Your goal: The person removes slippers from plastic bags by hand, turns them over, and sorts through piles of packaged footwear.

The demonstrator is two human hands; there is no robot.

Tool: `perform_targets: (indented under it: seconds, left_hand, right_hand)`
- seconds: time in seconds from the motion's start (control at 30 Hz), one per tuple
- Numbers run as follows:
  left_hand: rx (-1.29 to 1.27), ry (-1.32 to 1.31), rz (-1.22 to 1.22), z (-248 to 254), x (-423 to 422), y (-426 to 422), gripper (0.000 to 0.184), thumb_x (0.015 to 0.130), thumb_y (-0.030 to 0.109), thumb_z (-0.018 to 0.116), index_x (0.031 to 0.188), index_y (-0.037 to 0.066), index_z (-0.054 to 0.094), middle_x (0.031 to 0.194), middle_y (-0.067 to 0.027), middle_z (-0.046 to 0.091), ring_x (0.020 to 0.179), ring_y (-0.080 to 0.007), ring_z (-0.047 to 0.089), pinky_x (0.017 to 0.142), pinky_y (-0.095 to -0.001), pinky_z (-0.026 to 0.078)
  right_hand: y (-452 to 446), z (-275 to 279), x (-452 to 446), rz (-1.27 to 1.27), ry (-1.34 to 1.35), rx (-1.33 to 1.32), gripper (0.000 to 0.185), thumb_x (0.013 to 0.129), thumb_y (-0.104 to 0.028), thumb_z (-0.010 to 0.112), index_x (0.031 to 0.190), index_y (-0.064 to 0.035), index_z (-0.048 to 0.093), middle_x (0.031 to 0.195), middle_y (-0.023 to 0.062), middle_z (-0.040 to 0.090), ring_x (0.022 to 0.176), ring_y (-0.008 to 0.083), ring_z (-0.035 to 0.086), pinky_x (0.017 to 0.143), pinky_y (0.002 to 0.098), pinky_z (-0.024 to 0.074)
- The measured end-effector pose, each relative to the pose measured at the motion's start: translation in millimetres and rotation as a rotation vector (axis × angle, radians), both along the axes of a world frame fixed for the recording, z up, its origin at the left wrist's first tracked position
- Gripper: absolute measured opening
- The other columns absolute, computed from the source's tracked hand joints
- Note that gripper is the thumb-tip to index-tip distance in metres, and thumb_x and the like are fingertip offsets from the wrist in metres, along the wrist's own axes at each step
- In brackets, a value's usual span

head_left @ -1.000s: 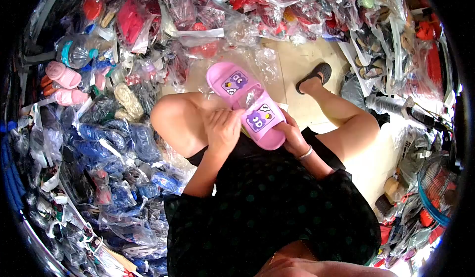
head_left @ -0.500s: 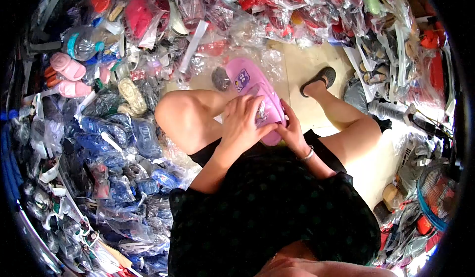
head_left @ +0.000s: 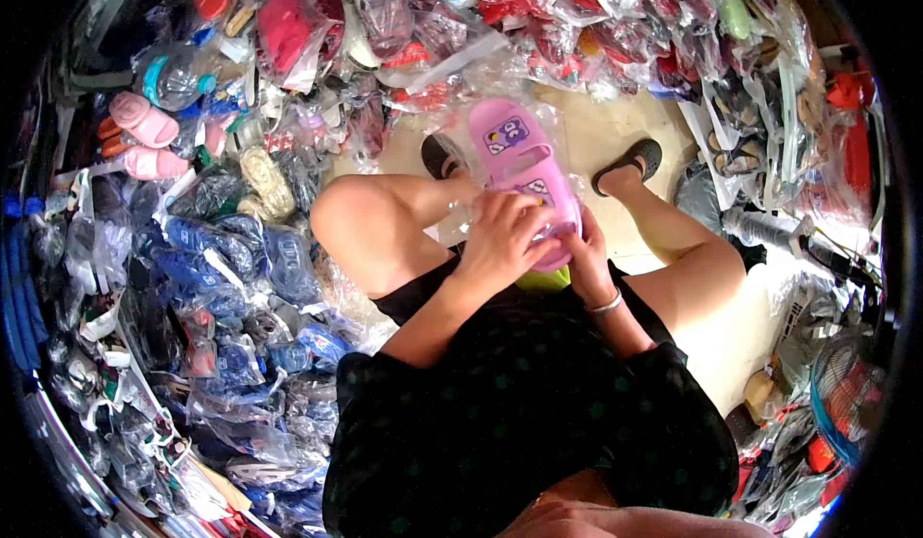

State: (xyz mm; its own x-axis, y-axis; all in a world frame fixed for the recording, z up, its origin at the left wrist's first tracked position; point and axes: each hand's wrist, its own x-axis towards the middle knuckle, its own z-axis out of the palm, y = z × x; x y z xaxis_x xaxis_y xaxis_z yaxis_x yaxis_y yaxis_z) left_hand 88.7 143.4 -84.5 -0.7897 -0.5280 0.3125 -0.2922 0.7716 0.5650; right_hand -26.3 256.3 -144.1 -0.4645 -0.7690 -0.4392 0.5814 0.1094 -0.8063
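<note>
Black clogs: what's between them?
Pink slides in clear plastic, plus bare tile floor toward the right clog; head view.

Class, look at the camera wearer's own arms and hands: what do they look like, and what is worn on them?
The left hand and right hand wear no gloves. A thin, silver-coloured bangle circles the right wrist. Loose black sleeves, part of a black top with faint greenish dots, leave the forearms uncovered.
</note>
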Motion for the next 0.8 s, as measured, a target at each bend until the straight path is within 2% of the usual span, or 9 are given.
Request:
perform_targets:
  seconds: [0.03, 0.23, 0.3, 0.37, 0.5, 0.57, 0.67, 0.77, 0.8]
  left_hand:
    - [0.006, 0.002, -0.011, 0.1, 5.3, -1.8, 0.029, 0.07, 0.025, 0.069, 0.094, 0.012, 0.059, 0.086, 0.0011, 0.054, 0.091, -0.0187, 0.05, 0.085, -0.0391, 0.035]
    - [0.0, -0.148, 0.049, -21.7, 29.2, -1.9, 0.023, 0.071, 0.019, 0.069, 0.088, 0.01, 0.056, 0.083, -0.0039, 0.056, 0.087, -0.0237, 0.054, 0.082, -0.0376, 0.04]
    - [0.095, -0.092, 0.012, -21.4, 25.2, 12.3, 0.019, 0.072, 0.018, 0.068, 0.083, 0.01, 0.055, 0.077, -0.0062, 0.057, 0.078, -0.0243, 0.056, 0.076, -0.0365, 0.043]
    - [0.118, -0.002, -0.185, -21.5, 19.5, 26.5, 0.013, 0.075, 0.017, 0.067, 0.079, 0.01, 0.056, 0.072, -0.0045, 0.059, 0.069, -0.0235, 0.058, 0.072, -0.0363, 0.045]
    - [0.147, 0.006, 0.048, -17.5, 15.0, 11.6, 0.014, 0.074, 0.016, 0.066, 0.08, 0.009, 0.055, 0.068, -0.0053, 0.056, 0.067, -0.0244, 0.057, 0.072, -0.0358, 0.045]
    - [0.17, -0.022, 0.079, -18.2, 10.9, 11.8, 0.013, 0.074, 0.015, 0.065, 0.082, 0.009, 0.056, 0.071, -0.0053, 0.057, 0.071, -0.0238, 0.057, 0.076, -0.0365, 0.044]
    - [0.087, -0.036, -0.221, -13.7, -0.6, 28.6, 0.014, 0.077, 0.017, 0.064, 0.087, 0.011, 0.057, 0.078, -0.0042, 0.055, 0.081, -0.0218, 0.055, 0.089, -0.0381, 0.037]
    - [0.123, -0.096, -0.302, -15.1, 3.5, 38.0, 0.021, 0.076, 0.025, 0.064, 0.091, 0.012, 0.056, 0.084, -0.0046, 0.056, 0.089, -0.0213, 0.053, 0.089, -0.0383, 0.036]
    - [0.122, -0.098, -0.304, -12.4, 5.7, 32.5, 0.021, 0.076, 0.025, 0.064, 0.091, 0.012, 0.056, 0.084, -0.0046, 0.056, 0.089, -0.0213, 0.053, 0.089, -0.0383, 0.036]
  right_hand:
    - [0.4, 3.9, -3.5, -0.009, -0.116, 0.004, 0.051, 0.077, 0.002, 0.051, 0.126, 0.0051, 0.035, 0.114, 0.0128, 0.05, 0.103, 0.0188, 0.05, 0.089, 0.0292, 0.0424]
    - [-9.7, 3.5, -6.4, -0.078, -0.196, -0.075, 0.049, 0.078, 0.002, 0.052, 0.124, 0.0036, 0.037, 0.113, 0.0116, 0.051, 0.102, 0.0185, 0.051, 0.087, 0.0302, 0.0441]
    - [-11.4, -5.3, -4.1, -0.069, -0.181, -0.072, 0.049, 0.08, 0.0, 0.054, 0.125, 0.0018, 0.035, 0.113, 0.0115, 0.051, 0.101, 0.0187, 0.052, 0.087, 0.0311, 0.0448]
    - [-14.2, -13.0, 2.3, -0.19, -0.123, -0.047, 0.048, 0.082, -0.002, 0.055, 0.125, -0.0005, 0.034, 0.113, 0.0114, 0.05, 0.1, 0.0187, 0.052, 0.086, 0.0314, 0.0455]
    - [-15.0, -12.8, -2.2, -0.132, -0.126, -0.019, 0.046, 0.082, -0.004, 0.057, 0.122, -0.0031, 0.035, 0.112, 0.0107, 0.051, 0.099, 0.0182, 0.053, 0.084, 0.03, 0.047]
    - [-15.1, -11.7, -3.9, -0.089, -0.08, -0.059, 0.051, 0.08, -0.006, 0.059, 0.125, -0.0012, 0.035, 0.112, 0.0114, 0.052, 0.1, 0.0182, 0.053, 0.084, 0.029, 0.0468]
    - [-21.3, -15.2, -5.1, -0.034, 0.069, -0.026, 0.056, 0.079, -0.008, 0.061, 0.128, 0.0048, 0.037, 0.118, 0.0141, 0.051, 0.105, 0.0197, 0.051, 0.085, 0.0294, 0.0455]
    - [-15.3, -43.4, -3.7, -0.023, 0.093, -0.143, 0.06, 0.079, -0.012, 0.062, 0.129, 0.0049, 0.035, 0.119, 0.0155, 0.05, 0.107, 0.0212, 0.05, 0.087, 0.0301, 0.0443]
    - [-13.9, -39.7, -4.4, 0.021, 0.109, -0.087, 0.065, 0.078, -0.017, 0.065, 0.131, 0.0049, 0.033, 0.12, 0.0165, 0.049, 0.109, 0.0206, 0.049, 0.089, 0.0296, 0.0431]
